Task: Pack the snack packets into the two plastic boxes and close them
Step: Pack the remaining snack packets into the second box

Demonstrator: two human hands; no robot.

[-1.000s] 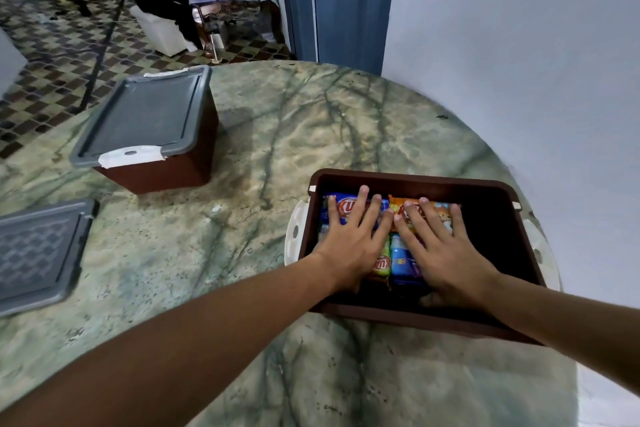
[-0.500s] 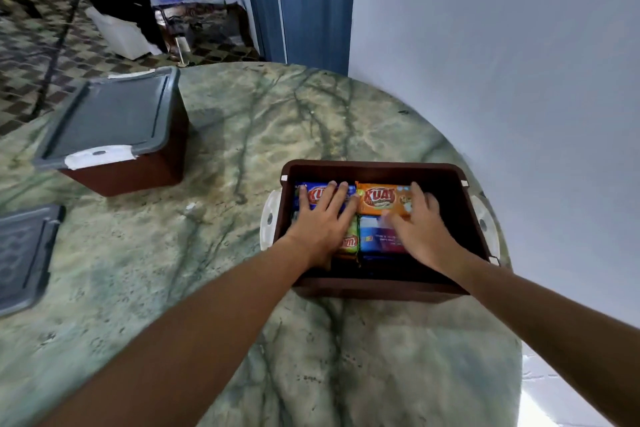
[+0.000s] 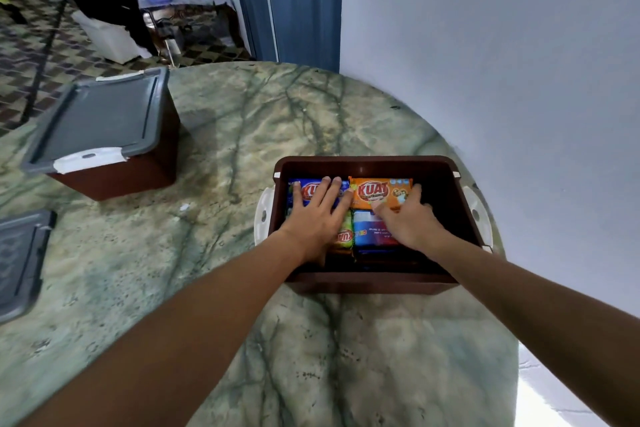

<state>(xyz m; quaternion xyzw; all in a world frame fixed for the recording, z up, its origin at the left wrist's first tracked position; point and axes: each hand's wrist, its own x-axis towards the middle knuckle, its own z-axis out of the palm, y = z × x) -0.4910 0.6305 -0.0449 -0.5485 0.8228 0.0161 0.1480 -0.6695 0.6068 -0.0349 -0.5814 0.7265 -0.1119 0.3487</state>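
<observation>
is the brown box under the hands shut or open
Open: the brown plastic box has no lid on, and its snack packets show.

The loose grey lid [image 3: 19, 262] at the left edge is cut off by the frame. The left hand [image 3: 317, 218] covers most of the blue packet [image 3: 304, 191]; the green packet [image 3: 343, 236] shows only a strip. The right hand [image 3: 408, 220] hides the orange packet's [image 3: 375, 191] lower right corner. Small print on the lower blue packet [image 3: 369, 230] is unreadable.
</observation>
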